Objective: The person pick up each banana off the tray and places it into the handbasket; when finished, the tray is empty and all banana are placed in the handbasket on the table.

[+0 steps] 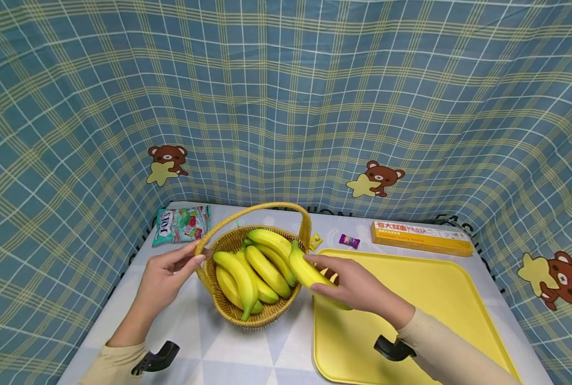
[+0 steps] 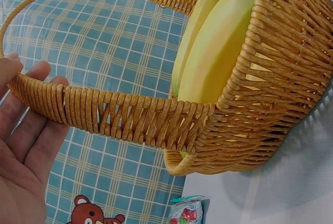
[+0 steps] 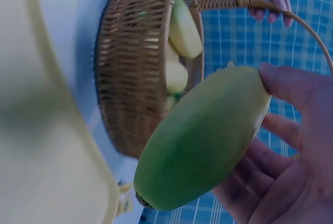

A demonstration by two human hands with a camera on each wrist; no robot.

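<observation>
A wicker basket (image 1: 261, 321) with a tall arched handle stands on the table, holding several yellow bananas (image 1: 266, 270) with greenish tips. My left hand (image 1: 162, 278) grips the left side of the handle; in the left wrist view, thumb and fingers (image 2: 39, 135) wrap around the woven band. Just right of the basket rim, my right hand (image 1: 348, 283) holds one banana (image 1: 307, 270) between thumb and fingers. That banana (image 3: 203, 141) fills the middle of the right wrist view, tilted, its dark end pointing down left. It overlaps the tray's left edge in the head view.
A yellow tray (image 1: 459, 289) lies to the right of the basket. Behind it are a pasta box (image 1: 420, 239), a purple candy (image 1: 349, 241) and a yellow candy (image 1: 315, 241). A green candy bag (image 1: 182, 224) lies at the back left. Plaid cloth (image 1: 276, 107) encloses the table.
</observation>
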